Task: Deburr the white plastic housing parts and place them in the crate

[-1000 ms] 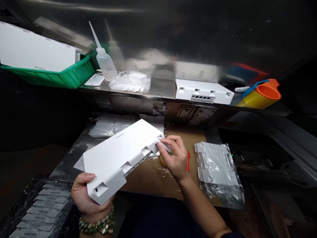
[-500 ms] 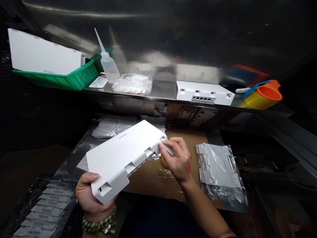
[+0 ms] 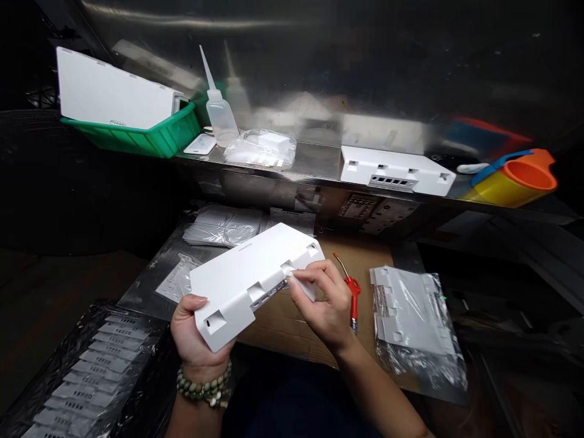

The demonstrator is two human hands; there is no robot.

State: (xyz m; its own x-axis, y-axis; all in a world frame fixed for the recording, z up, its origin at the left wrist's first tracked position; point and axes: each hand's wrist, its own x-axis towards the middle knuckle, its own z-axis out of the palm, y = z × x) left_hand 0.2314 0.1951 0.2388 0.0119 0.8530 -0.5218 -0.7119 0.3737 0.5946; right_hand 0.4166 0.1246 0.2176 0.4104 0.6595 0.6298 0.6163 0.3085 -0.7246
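Observation:
A white casing (image 3: pixel 246 274) with HUAWEI lettering, notches and a row of ports along its near edge is held tilted above the bench. My left hand (image 3: pixel 201 334) grips its lower left end, thumb on top, a beaded bracelet at the wrist. At the ported edge, near a middle notch, my right hand (image 3: pixel 323 301) pinches with thumb and index finger; what lies between the fingertips is too small to name. To the right of that hand, a red-handled tool (image 3: pixel 353 292) with a thin metal nozzle rests on brown cardboard (image 3: pixel 292 331).
Bagged white casings (image 3: pixel 413 310) lie at right, bagged sheets (image 3: pixel 223 225) behind. A crate of stacked grey parts (image 3: pixel 91 371) is lower left. The shelf holds a green bin (image 3: pixel 137 140), squeeze bottle (image 3: pixel 221 118), another casing (image 3: pixel 396 169) and orange-yellow holder (image 3: pixel 515 182).
My right hand has shifted along the casing's edge from the far corner notch towards the middle. The red-handled tool now shows more fully. The whole view has shifted slightly.

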